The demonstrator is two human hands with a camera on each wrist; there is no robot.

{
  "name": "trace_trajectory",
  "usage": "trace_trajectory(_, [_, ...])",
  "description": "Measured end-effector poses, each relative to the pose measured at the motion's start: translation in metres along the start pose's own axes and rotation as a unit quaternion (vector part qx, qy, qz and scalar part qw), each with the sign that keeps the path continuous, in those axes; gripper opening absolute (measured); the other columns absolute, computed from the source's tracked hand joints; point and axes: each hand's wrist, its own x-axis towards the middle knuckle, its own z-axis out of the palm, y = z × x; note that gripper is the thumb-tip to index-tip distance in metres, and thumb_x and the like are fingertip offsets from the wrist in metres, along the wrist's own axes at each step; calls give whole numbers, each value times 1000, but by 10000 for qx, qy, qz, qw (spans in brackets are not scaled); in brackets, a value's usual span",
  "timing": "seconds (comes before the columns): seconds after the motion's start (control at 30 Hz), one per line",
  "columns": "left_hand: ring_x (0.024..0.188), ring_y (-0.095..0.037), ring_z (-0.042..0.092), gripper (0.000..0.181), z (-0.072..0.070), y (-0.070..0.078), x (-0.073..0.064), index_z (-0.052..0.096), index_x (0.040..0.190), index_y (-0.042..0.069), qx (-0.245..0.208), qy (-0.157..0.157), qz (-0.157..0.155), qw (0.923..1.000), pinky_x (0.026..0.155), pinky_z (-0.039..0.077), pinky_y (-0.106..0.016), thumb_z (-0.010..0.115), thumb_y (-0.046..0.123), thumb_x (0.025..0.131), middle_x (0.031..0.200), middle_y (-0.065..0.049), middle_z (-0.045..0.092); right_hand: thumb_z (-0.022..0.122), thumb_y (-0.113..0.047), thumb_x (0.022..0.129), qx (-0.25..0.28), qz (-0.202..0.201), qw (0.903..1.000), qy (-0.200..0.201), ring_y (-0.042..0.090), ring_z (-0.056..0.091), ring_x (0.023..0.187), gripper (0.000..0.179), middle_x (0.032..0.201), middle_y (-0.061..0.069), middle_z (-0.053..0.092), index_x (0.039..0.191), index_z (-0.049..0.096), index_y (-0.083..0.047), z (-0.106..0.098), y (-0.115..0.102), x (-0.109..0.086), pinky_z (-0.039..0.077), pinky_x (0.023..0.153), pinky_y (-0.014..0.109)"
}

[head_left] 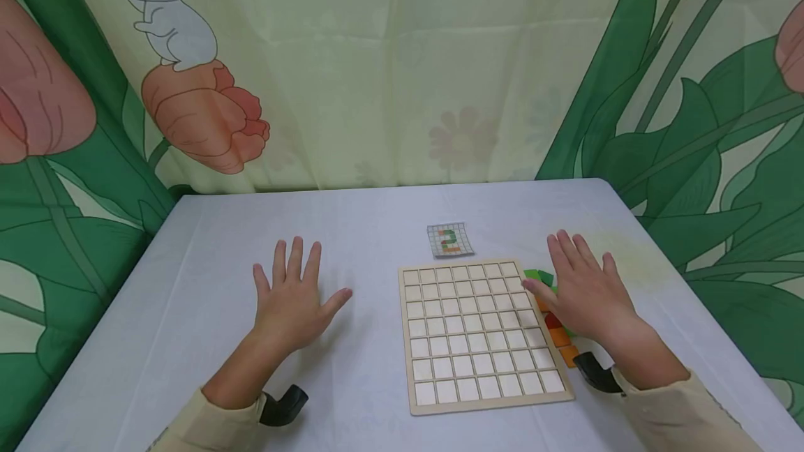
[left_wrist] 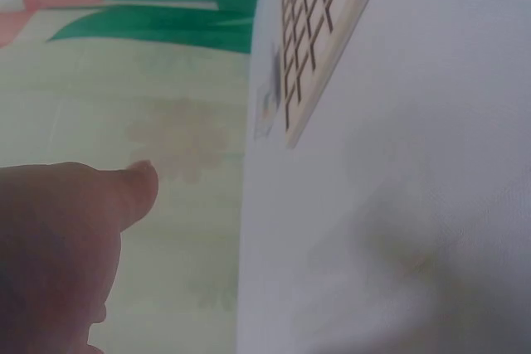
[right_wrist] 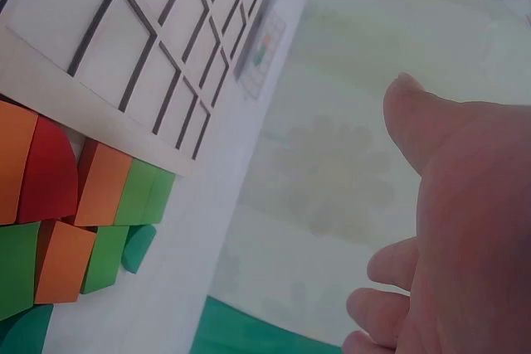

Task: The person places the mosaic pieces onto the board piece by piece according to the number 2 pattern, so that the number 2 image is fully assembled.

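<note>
Fingers spread, my left hand (head_left: pixel 289 309) is held over the white table to the left of a wooden grid board (head_left: pixel 484 333); it holds nothing. My right hand (head_left: pixel 587 291) also has its fingers straight and holds nothing, above the board's right edge. Partly hidden under it in the head view lie coloured blocks along that edge. The right wrist view shows them better: an orange block (right_wrist: pixel 104 180), a red rounded block (right_wrist: pixel 50 172), a green block (right_wrist: pixel 145 192) and several more. Behind the board lies a small card (head_left: pixel 450 240) printed with a coloured pattern on a grid.
The white-covered table (head_left: pixel 352 229) ends at a printed curtain (head_left: pixel 377 89) with tulips, leaves and a white animal. A black band piece (head_left: pixel 284 407) sticks out at the left wrist, another black piece (head_left: pixel 597 373) at the right.
</note>
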Motion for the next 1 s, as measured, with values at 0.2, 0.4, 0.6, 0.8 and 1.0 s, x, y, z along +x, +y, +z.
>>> trace_trajectory(0.2, [149,-45,-8,95,0,1,0,18,159,3,-5,-34,25,10000,110,-5,-72,57,60,94,164,-25,4,56,-52,98,37,2,10000,-25,52,12,145,91,158,33,16,153,21,11,-2,0,0,5,109,75])
trace_trajectory(0.4, [149,-45,5,104,5,4,-1,20,159,4,-222,11,265,9994,111,6,-72,65,63,87,164,-24,8,56,-56,97,198,65,9998,-24,51,12,145,95,159,32,14,154,19,11,-5,3,-1,6,107,77])
trace_trajectory(0.6, [144,-44,27,108,20,8,-3,30,156,3,-751,218,967,9922,109,25,-69,80,57,77,160,-24,23,68,-49,92,600,-229,9977,220,52,29,138,93,154,33,29,151,29,10,-8,11,0,25,106,72])
trace_trajectory(0.8, [139,-37,38,96,37,18,-4,47,147,5,-1756,371,1970,9638,108,34,-60,92,39,70,154,-16,41,78,-32,88,1376,-509,9887,311,50,41,130,74,144,29,46,144,46,3,-7,22,-3,39,100,67])
trace_trajectory(1.0, [135,-32,44,82,51,29,-3,54,140,4,-2198,127,2350,9467,107,37,-57,92,31,72,143,-8,54,78,-23,88,1525,-440,9871,225,49,47,125,56,135,28,54,134,58,2,-1,35,-3,43,96,66])
